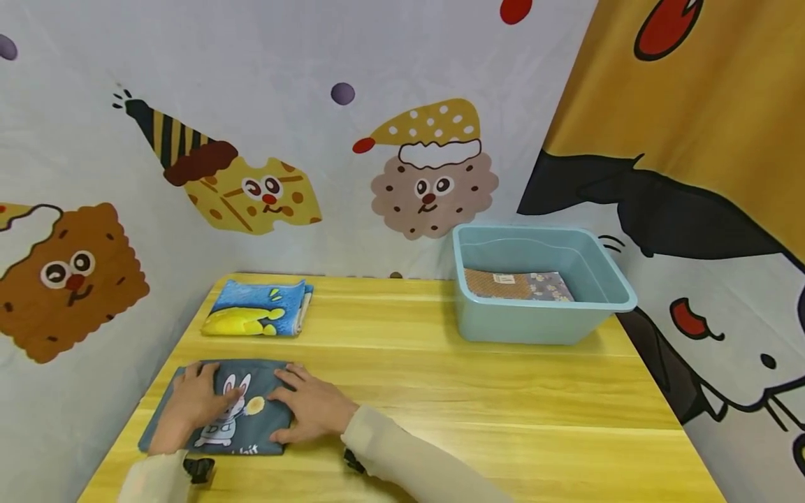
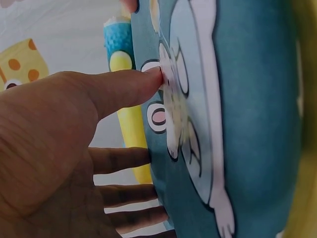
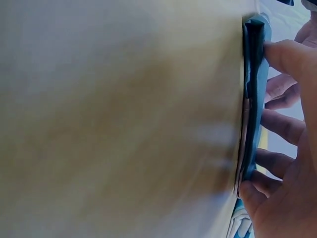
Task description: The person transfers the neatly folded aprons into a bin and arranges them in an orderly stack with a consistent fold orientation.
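Note:
A folded dark teal cloth (image 1: pixel 258 428) with a white rabbit print lies flat at the front left of the table. My left hand (image 1: pixel 195 404) rests on its left part, fingers spread and thumb on the rabbit's head; the left wrist view shows this thumb touching the print. Across from it, my right hand (image 1: pixel 316 406) lies at the cloth's right edge. In the right wrist view, that hand's fingertips (image 3: pixel 270 116) touch the top and side of the folded layers, fingers apart. Nothing is gripped by either hand.
Behind the teal cloth sits a folded blue and yellow cloth (image 1: pixel 251 307). A light blue plastic bin (image 1: pixel 522 325) stands at the back right, holding a folded brown and grey patterned cloth (image 1: pixel 503 285). Printed curtains (image 1: pixel 283 84) hang behind the wooden table (image 1: pixel 478 405).

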Motion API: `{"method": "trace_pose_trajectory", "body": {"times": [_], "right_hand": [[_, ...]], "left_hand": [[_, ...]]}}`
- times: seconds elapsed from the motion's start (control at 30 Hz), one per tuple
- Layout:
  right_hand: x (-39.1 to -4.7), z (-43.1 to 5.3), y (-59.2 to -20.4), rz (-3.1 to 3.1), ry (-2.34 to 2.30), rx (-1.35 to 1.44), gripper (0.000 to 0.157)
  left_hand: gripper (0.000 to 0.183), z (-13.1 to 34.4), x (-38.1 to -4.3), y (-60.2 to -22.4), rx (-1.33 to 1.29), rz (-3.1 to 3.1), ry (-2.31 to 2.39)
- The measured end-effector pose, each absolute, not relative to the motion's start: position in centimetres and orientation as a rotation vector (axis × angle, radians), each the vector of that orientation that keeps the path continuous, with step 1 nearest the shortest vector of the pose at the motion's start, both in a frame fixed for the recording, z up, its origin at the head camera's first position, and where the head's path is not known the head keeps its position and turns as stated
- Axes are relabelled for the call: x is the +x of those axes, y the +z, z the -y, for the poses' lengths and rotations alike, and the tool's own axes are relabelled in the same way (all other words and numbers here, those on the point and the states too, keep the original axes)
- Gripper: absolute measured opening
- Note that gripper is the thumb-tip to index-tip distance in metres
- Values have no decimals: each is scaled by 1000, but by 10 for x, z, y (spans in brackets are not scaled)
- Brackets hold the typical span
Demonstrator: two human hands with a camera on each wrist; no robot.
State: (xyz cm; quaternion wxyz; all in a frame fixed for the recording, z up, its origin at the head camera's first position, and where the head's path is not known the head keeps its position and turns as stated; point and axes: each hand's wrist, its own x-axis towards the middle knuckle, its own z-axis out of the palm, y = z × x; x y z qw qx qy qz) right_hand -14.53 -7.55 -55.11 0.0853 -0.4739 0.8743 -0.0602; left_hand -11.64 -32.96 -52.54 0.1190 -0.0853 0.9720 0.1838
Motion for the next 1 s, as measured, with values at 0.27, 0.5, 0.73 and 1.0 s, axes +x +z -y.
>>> {"method": "trace_pose_trajectory", "body": {"times": [0.27,0.5,0.73,1.0], "right_hand": [[-149,64,-549,-2572,-229,-1398,68],[-154,51,-551,-2558,-281,-1388,68],[-161,35,-552,-2555,-300,-1367,67],[-167,9,-552,-2545,-400,-1333,65]], "left_hand": [[96,317,-118,-525,-260,-2849,521],[93,304,-123,-525,-228,-2871,522],[89,286,-126,-523,-218,-2892,489],[85,258,-133,-525,-204,-2935,493]]}}
